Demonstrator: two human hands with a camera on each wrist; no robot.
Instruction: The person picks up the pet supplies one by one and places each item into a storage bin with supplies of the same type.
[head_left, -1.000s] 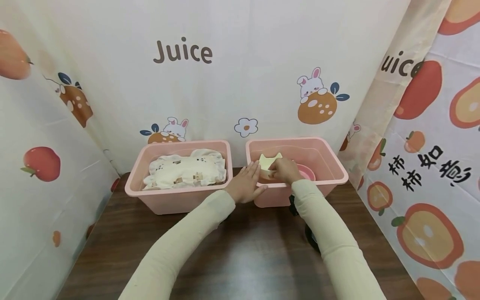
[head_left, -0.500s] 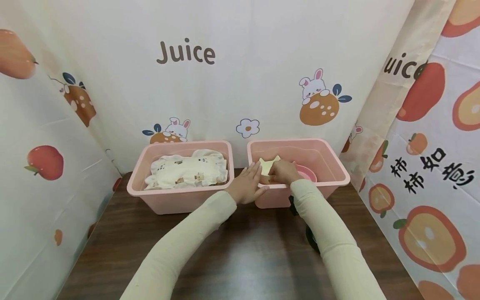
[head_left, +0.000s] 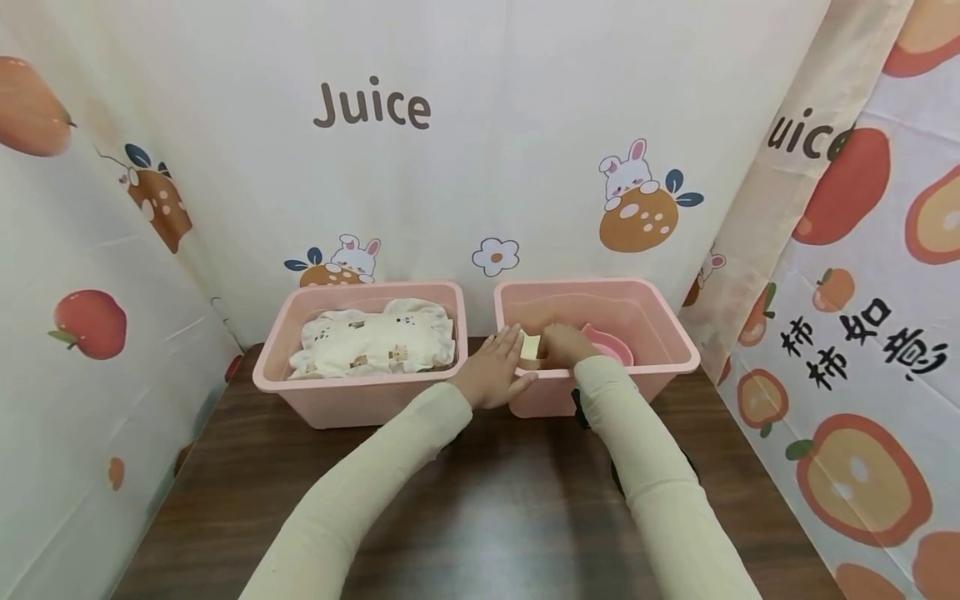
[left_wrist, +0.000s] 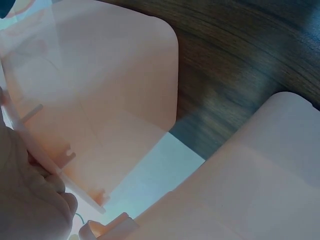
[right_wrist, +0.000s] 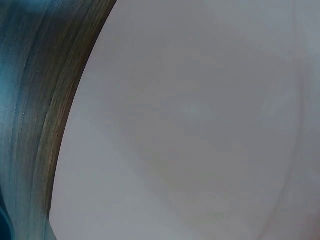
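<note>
1. Well, from where I stood, two pink bins were side by side toward the far edge of the brown wooden tabletop (head_left: 480, 517), a gap between them.
2. The left hand (head_left: 489, 368) lay over the near left corner of the right bin (head_left: 656, 325), its fingers straight and together against the rim, gripping nothing.
3. The right hand (head_left: 567, 345) was down inside that bin, over the near wall; its fingertips were hidden, so I could not tell whether they gripped anything.
4. A pale yellow object (head_left: 530, 345) sat in the bin's near left part, between the two hands, largely covered by the right one.
5. A bright pink dish (head_left: 617, 342) lay just right of the right hand, in the same bin.
6. The left bin (head_left: 352, 402) held a cream, ruffle-edged cushion (head_left: 378, 337) printed with little figures.
</note>
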